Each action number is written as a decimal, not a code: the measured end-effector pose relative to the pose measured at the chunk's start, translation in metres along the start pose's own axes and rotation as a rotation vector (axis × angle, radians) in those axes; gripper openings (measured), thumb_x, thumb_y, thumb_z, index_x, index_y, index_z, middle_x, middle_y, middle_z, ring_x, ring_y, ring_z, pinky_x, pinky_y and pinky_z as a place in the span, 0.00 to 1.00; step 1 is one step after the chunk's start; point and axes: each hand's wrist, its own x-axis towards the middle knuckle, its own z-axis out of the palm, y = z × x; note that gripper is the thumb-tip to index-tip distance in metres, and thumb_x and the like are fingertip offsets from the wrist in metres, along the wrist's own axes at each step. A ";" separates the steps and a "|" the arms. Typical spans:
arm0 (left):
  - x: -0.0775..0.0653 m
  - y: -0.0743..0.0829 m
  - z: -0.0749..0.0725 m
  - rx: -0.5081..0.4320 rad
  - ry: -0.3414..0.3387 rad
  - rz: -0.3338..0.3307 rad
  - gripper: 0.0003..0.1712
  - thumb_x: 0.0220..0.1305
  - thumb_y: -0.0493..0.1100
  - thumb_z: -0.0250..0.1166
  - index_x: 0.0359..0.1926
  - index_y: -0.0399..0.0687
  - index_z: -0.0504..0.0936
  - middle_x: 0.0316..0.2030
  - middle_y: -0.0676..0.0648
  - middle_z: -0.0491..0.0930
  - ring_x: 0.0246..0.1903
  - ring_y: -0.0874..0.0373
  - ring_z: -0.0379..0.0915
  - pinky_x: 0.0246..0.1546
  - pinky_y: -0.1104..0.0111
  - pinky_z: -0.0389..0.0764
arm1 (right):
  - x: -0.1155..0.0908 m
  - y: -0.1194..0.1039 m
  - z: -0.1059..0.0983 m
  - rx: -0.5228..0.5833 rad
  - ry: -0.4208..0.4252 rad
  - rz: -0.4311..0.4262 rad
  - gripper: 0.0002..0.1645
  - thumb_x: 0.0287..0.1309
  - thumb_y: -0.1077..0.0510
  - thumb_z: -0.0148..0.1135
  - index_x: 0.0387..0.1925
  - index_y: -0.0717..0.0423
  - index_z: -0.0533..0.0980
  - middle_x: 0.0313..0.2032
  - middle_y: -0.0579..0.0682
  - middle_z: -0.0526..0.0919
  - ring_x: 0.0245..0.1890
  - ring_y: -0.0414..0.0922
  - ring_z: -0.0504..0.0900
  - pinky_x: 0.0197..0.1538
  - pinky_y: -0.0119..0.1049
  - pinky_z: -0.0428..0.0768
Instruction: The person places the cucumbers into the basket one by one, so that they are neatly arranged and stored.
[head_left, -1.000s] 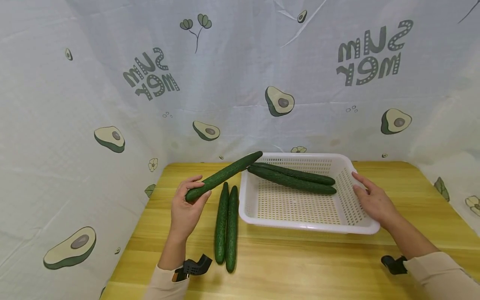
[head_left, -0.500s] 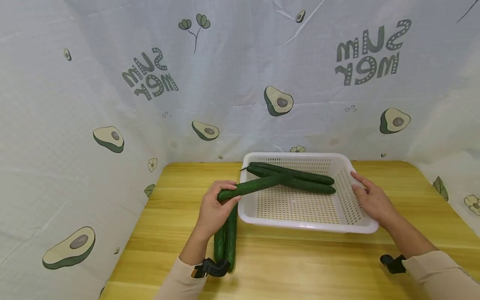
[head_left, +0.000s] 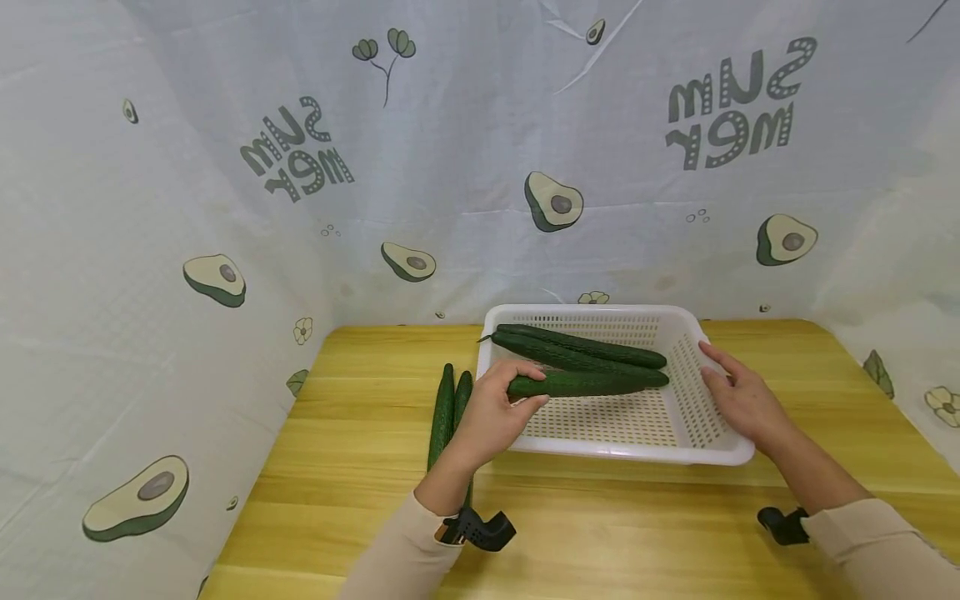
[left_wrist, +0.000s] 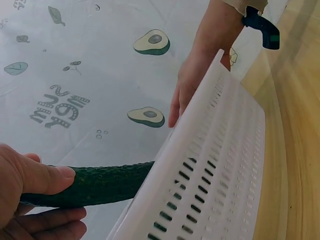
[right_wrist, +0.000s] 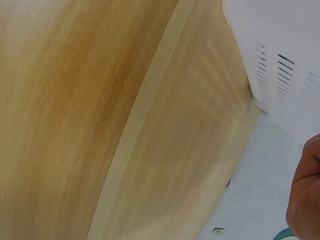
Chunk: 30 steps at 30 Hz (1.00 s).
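I have the left hand (head_left: 495,414) pinching one cucumber (head_left: 600,383) at its left end, its length pointing right over the basket (head_left: 615,452), nearside of two other cucumbers (head_left: 570,357), but can't tell whether the right hand (head_left: 750,407), at the right rim, grips it.

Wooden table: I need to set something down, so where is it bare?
Bare: the wooden table in front of the white basket and left of the two loose cucumbers. Crowded: where those cucumbers lie beside the basket, partly under the left arm.
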 end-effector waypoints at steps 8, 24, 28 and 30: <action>0.012 0.010 0.030 0.042 -0.025 -0.051 0.13 0.68 0.39 0.69 0.52 0.51 0.82 0.53 0.47 0.79 0.28 0.67 0.68 0.33 0.76 0.75 | 0.001 0.001 -0.001 0.003 -0.015 -0.009 0.40 0.81 0.39 0.31 0.82 0.51 0.38 0.66 0.83 0.63 0.42 0.55 0.86 0.36 0.41 0.84; 0.020 0.011 0.051 0.084 -0.036 -0.164 0.14 0.69 0.42 0.69 0.53 0.53 0.80 0.53 0.47 0.78 0.24 0.68 0.65 0.28 0.76 0.71 | 0.001 0.001 0.000 0.025 -0.021 -0.006 0.39 0.81 0.39 0.31 0.83 0.49 0.38 0.67 0.83 0.62 0.41 0.53 0.86 0.36 0.42 0.85; 0.024 0.013 0.045 0.147 -0.077 -0.224 0.17 0.69 0.46 0.69 0.56 0.52 0.77 0.52 0.46 0.79 0.25 0.66 0.67 0.27 0.73 0.71 | 0.002 0.002 -0.001 0.014 -0.016 -0.003 0.40 0.81 0.39 0.31 0.83 0.49 0.38 0.68 0.83 0.61 0.44 0.57 0.86 0.38 0.44 0.86; 0.026 0.012 0.042 0.181 -0.100 -0.248 0.21 0.69 0.48 0.69 0.58 0.52 0.76 0.52 0.47 0.80 0.27 0.62 0.69 0.28 0.71 0.71 | 0.001 0.002 -0.001 0.002 -0.014 -0.001 0.40 0.81 0.39 0.31 0.83 0.49 0.38 0.68 0.83 0.60 0.46 0.59 0.85 0.39 0.46 0.87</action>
